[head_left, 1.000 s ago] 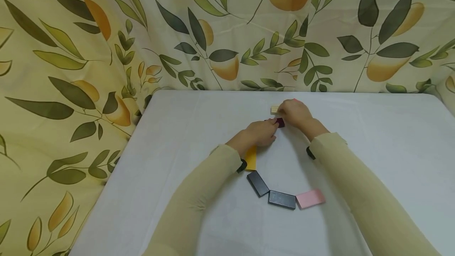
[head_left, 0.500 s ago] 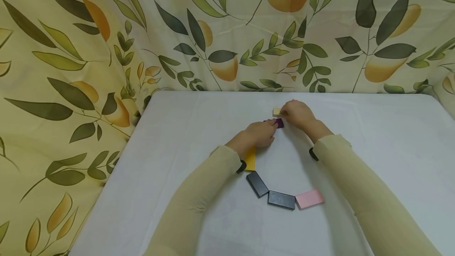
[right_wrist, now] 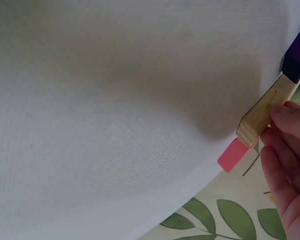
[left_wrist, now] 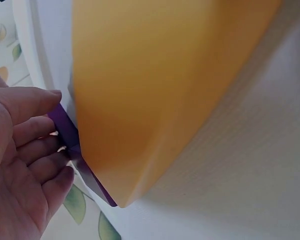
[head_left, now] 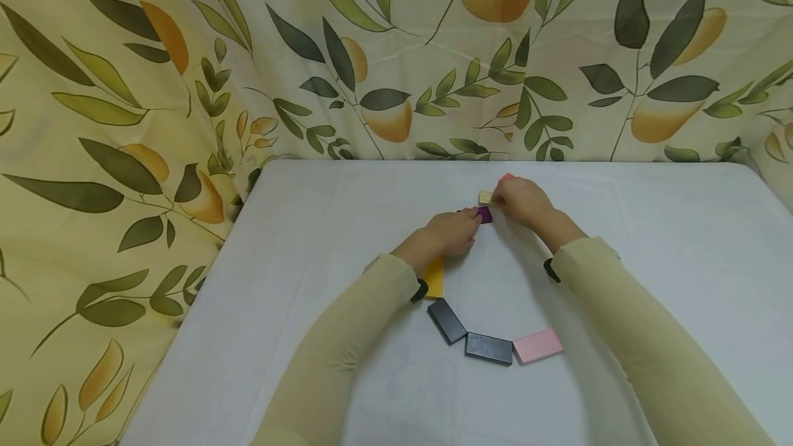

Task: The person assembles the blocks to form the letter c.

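Pinching the wood block between thumb and fingers, the right hand holds it near the far edge of the table, just beside the purple block; a coral block lies at its other end. The left hand touches the purple block; whether it pinches it, I cannot tell. Nearer, a partly hidden yellow block, two dark blocks and a pink block form a curve.

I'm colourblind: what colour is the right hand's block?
The block is tan, clearest in the right wrist view.
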`<state>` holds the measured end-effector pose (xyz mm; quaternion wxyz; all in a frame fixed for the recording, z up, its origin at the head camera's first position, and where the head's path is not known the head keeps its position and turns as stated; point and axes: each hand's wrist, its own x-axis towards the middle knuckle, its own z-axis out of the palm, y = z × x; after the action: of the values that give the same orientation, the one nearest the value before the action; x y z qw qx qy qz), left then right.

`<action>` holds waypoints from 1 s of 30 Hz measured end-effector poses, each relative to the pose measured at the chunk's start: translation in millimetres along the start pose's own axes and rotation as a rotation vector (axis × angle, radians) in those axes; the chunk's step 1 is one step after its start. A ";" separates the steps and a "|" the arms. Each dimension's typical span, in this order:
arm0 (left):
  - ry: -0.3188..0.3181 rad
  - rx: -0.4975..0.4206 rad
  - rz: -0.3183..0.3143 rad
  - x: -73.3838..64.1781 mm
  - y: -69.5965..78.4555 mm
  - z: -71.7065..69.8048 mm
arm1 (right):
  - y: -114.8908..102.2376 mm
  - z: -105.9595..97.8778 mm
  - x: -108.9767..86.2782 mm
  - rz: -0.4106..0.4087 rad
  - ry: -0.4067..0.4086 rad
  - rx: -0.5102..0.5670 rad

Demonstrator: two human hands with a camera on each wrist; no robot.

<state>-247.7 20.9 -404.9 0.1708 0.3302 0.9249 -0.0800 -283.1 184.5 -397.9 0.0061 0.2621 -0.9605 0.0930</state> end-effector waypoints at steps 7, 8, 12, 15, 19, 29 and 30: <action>-0.007 -0.009 0.006 -1.2 0.6 -0.2 | 0.8 1.1 -1.3 0.010 -0.010 0.009; -0.009 -0.009 0.006 -1.4 0.7 -0.3 | 0.7 1.0 -1.6 0.014 -0.015 0.010; -0.007 -0.013 0.000 -1.3 0.7 -0.1 | -0.1 -0.2 -3.0 0.039 -0.044 0.022; -0.002 -0.014 -0.004 -1.0 0.7 0.2 | -0.4 -1.4 -4.0 0.057 -0.062 0.032; 0.004 -0.012 -0.002 -0.5 0.6 0.6 | -0.4 -2.5 -4.5 0.068 -0.072 0.037; -0.006 -0.012 -0.015 0.3 1.6 -1.1 | 1.6 -2.8 -7.4 0.063 -0.059 0.014; -0.004 -0.011 -0.013 0.0 1.6 -1.4 | 2.0 -2.7 -7.6 0.068 -0.062 0.014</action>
<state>-247.1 22.5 -403.7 0.1741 0.3229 0.9271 -0.0768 -277.7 190.5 -396.0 -0.0289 0.2321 -0.9679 0.0917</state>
